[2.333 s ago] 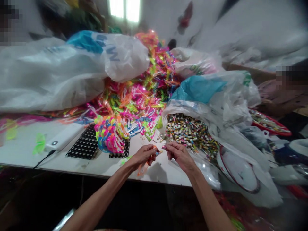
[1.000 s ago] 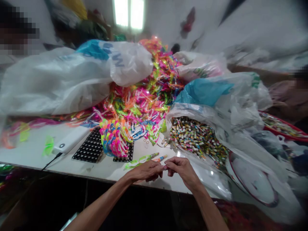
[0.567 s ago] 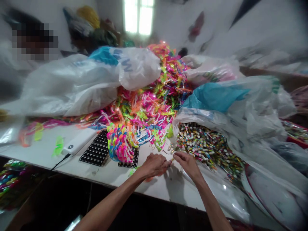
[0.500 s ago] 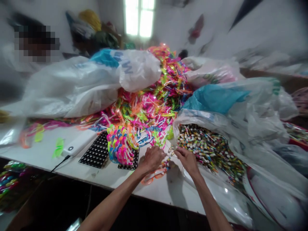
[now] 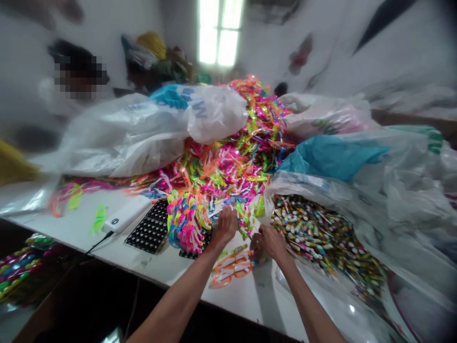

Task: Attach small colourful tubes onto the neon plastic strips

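My left hand (image 5: 227,225) is at the front of a heap of colourful plastic toy glasses (image 5: 228,159), its fingers curled; what they grip, if anything, is hidden. My right hand (image 5: 272,242) is closed in a pinch beside the bag of small multicoloured sticks (image 5: 314,233); I cannot make out what is in it. Between my forearms, orange toy glasses (image 5: 232,270) with white parts lie on the table, with a few small sticks (image 5: 240,249) just behind them. Left of my left hand, a bundle of toy glasses (image 5: 187,221) stands on a black tray.
A black tray with rows of white dots (image 5: 147,236) lies beside a white power bank (image 5: 128,214) with a cable. Large plastic bags (image 5: 121,138) flank the heap, a blue-and-clear one (image 5: 332,155) at right. The table's front edge (image 5: 157,281) runs below. Another person (image 5: 76,71) is at back left.
My hands were close together over the table; now they are apart, the left moved up to the heap. The orange glasses show more fully. The camera view has shifted slightly.
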Tool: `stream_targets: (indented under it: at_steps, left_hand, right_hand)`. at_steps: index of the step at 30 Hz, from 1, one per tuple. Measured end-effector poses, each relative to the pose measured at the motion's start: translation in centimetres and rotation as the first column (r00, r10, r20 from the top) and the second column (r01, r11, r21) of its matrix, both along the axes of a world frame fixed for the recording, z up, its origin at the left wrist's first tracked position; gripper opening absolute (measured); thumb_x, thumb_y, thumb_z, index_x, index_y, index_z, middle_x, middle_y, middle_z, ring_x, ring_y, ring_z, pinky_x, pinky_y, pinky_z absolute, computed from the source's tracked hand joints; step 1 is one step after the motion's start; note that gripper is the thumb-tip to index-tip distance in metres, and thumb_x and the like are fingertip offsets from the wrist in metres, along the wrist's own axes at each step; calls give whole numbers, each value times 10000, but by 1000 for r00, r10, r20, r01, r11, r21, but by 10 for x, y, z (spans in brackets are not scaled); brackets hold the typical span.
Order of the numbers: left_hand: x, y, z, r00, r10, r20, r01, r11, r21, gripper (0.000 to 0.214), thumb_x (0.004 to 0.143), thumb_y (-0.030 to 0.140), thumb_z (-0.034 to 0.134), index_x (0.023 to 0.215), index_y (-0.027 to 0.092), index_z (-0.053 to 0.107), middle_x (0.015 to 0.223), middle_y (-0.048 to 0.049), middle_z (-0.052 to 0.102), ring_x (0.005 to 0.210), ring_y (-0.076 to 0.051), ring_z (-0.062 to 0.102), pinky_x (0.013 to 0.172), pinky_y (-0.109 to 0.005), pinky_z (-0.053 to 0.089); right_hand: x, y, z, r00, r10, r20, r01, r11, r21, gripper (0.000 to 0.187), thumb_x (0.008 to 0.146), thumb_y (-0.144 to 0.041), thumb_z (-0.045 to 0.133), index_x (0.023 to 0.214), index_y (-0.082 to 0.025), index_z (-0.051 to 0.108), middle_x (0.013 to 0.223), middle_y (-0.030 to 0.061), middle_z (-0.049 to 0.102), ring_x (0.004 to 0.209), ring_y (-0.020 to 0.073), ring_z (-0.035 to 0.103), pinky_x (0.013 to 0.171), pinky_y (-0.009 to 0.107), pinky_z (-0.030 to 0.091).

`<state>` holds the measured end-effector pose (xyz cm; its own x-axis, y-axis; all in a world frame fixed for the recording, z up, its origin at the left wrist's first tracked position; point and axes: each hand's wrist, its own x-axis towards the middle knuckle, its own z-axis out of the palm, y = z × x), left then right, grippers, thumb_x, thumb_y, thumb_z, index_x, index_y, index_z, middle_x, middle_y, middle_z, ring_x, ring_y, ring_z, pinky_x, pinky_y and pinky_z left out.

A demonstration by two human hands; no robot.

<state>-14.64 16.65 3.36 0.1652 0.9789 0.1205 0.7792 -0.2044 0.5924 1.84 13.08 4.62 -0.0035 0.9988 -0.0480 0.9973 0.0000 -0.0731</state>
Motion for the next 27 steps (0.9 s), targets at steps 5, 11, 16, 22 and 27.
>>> stream_targets:
  at_steps: [5, 11, 16, 22, 27]
  left_hand:
    - [15, -18, 31, 985, -144, 91, 132, 983, 126, 145, 827, 162, 422, 928, 181, 525, 953, -65, 557, 923, -195, 505, 812, -305, 382]
    - [11, -63, 41, 668, -135, 732, 400, 894, -200, 148, 775, 253, 478, 846, 134, 528, 664, 1, 537, 534, -99, 500, 513, -209, 398]
    - [-4, -97, 38, 525, -50, 850, 630, 695, -348, 269, 729, 350, 547, 848, 109, 542, 642, 6, 525, 457, -62, 467, 455, -184, 377]
    - [-18, -116, 36, 534, -59, 844, 677, 628, -384, 286, 708, 368, 582, 823, 109, 542, 657, -7, 551, 466, -80, 514, 470, -198, 392]
    - [-27, -121, 39, 527, -55, 848, 731, 539, -419, 351, 716, 397, 599, 919, 118, 536, 687, -9, 571, 454, -65, 501, 463, -181, 342]
  right_hand:
    - [2, -10, 6, 970, -104, -221, 129, 987, 101, 179, 734, -149, 471, 868, -167, 589, 749, 71, 630, 709, 200, 588, 586, 272, 352]
    - [6, -51, 40, 33, -153, -988, 216, 966, -143, 419, 642, -276, 640, 1031, -149, 552, 599, -41, 508, 434, 81, 420, 426, 216, 305]
    - [-8, -88, 52, -32, -303, -952, -78, 951, -300, 316, 643, -220, 627, 940, -126, 576, 550, -28, 548, 423, 76, 469, 415, 197, 347]
    - [-19, -111, 49, 40, -327, -944, -152, 932, -330, 449, 614, -223, 652, 1038, -180, 510, 528, -73, 544, 356, 82, 463, 372, 198, 362]
    - [-21, -116, 45, -175, -269, -947, 106, 951, -290, 361, 607, -321, 714, 855, -191, 487, 584, -41, 595, 461, 104, 543, 467, 220, 407]
